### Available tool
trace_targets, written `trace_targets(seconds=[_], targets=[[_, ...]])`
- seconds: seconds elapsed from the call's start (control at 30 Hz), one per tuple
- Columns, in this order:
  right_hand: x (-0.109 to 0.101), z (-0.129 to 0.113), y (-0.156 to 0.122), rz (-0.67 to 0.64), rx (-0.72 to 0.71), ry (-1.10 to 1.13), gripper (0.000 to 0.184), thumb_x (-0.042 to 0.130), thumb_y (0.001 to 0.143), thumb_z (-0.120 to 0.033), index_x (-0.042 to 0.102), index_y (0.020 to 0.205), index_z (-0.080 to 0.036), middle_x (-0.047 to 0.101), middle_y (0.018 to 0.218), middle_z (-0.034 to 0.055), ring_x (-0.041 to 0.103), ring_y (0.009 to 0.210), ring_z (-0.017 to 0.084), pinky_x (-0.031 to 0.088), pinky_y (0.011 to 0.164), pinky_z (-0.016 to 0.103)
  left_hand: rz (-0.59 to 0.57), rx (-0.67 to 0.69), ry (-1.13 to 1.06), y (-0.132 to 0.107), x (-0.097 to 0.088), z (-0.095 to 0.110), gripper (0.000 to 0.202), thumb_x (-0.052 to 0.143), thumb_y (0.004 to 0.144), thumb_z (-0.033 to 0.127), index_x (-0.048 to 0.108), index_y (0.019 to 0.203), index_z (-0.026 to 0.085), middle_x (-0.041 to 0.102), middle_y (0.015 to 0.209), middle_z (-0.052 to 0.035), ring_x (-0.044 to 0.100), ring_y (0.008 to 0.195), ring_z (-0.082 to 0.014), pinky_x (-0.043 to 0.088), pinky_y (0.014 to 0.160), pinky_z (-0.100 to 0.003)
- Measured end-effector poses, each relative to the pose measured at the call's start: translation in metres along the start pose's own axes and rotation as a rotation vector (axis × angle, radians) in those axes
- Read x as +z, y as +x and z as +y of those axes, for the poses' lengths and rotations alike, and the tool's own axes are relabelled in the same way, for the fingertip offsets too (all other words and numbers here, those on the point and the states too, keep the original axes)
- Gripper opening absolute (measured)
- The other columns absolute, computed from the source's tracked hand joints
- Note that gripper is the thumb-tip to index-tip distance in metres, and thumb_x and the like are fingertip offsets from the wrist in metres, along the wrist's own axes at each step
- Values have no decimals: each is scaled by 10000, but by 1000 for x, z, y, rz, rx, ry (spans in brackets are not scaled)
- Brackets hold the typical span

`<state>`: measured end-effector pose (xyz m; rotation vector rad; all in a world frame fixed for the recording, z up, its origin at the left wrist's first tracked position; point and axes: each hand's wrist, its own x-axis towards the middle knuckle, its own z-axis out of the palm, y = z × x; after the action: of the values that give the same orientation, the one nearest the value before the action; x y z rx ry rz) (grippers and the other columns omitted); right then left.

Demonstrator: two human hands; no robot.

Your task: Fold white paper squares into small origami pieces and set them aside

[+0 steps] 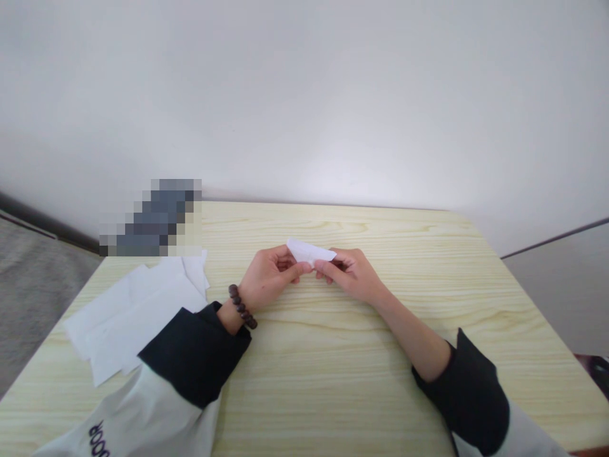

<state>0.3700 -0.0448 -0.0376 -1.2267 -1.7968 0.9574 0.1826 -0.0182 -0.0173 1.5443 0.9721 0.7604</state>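
Observation:
A small folded piece of white paper (310,250) is held up over the middle of the table, between my two hands. My left hand (271,274) pinches its left end, thumb in front and fingers behind. On the other side, my right hand (349,271) grips the lower right part, its thumb pressed on the front near the bottom. Both thumb tips nearly meet at the paper's lower edge. The fingers behind the paper are partly hidden. A dark bead bracelet (242,306) circles my left wrist.
Several loose white paper sheets (143,311) overlap on the left of the wooden table (333,381), partly under my left sleeve. A blurred-out dark object (155,219) lies at the back left corner. A pale wall (333,114) rises behind the table.

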Motion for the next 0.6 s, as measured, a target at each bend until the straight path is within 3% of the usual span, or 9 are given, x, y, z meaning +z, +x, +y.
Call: trace_targets(seconds=[0.13, 0.33, 0.6], targets=[[1, -1, 0, 26, 19, 51, 339, 491, 899, -386, 644, 704, -155, 635, 593, 13, 549, 499, 91, 416, 487, 198, 6, 8, -15, 0, 1, -2, 344, 702, 707, 404, 662, 898, 120, 706, 769, -57, 607, 617, -140, 485, 535, -234], [2, 2, 1, 65, 32, 110, 283, 507, 886, -391, 625, 771, -161, 638, 633, 9, 553, 508, 93, 423, 487, 197, -77, 8, 110, -1, -2, -5, 297, 604, 793, 432, 702, 760, 153, 719, 713, -38, 617, 628, -138, 482, 587, -226], [3, 0, 1, 26, 14, -19, 313, 504, 878, -354, 614, 665, -154, 608, 584, 7, 518, 493, 93, 396, 484, 209, -67, 25, 318, -2, -4, -8, 396, 527, 824, 418, 633, 553, 149, 608, 521, -9, 494, 480, -101, 342, 462, -203]])
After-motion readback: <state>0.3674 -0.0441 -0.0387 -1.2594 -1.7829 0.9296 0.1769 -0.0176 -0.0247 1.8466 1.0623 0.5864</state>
